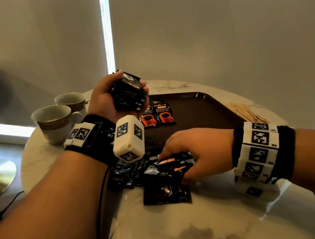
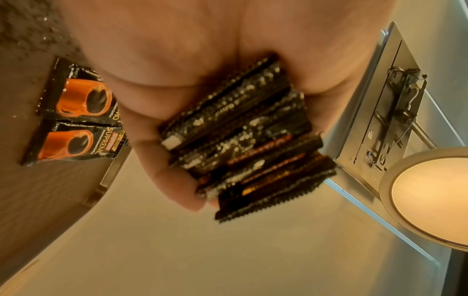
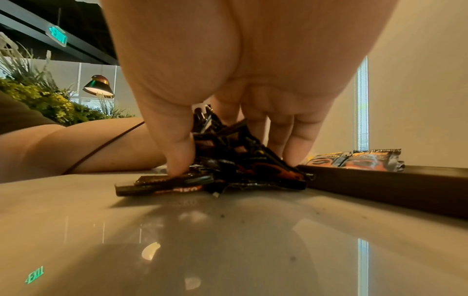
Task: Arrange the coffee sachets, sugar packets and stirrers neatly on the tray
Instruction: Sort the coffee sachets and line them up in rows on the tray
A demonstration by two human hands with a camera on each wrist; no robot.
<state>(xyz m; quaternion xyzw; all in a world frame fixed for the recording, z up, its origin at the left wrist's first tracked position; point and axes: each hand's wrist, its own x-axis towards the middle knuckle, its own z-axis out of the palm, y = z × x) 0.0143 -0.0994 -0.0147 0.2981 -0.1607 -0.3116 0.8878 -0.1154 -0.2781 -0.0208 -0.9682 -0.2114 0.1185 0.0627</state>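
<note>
My left hand (image 1: pixel 115 97) is raised palm up above the tray's near left corner and grips a stack of black coffee sachets (image 1: pixel 129 94), seen edge-on in the left wrist view (image 2: pixel 243 138). Two sachets with orange cups (image 1: pixel 157 116) lie side by side on the dark brown tray (image 1: pixel 203 111). My right hand (image 1: pixel 187 156) reaches down into a loose pile of black sachets (image 1: pixel 150 170) on the table before the tray, thumb and fingers pinching sachets (image 3: pixel 228 156) in the pile. One sachet (image 1: pixel 165 193) lies flat nearest me. Wooden stirrers (image 1: pixel 244 111) lie in a heap right of the tray.
Two white cups with gold bands (image 1: pixel 57 121) stand at the table's left edge. The round marble table (image 1: pixel 171 231) extends toward me. A cable (image 1: pixel 6 207) hangs off the left. Walls and blinds stand behind the table.
</note>
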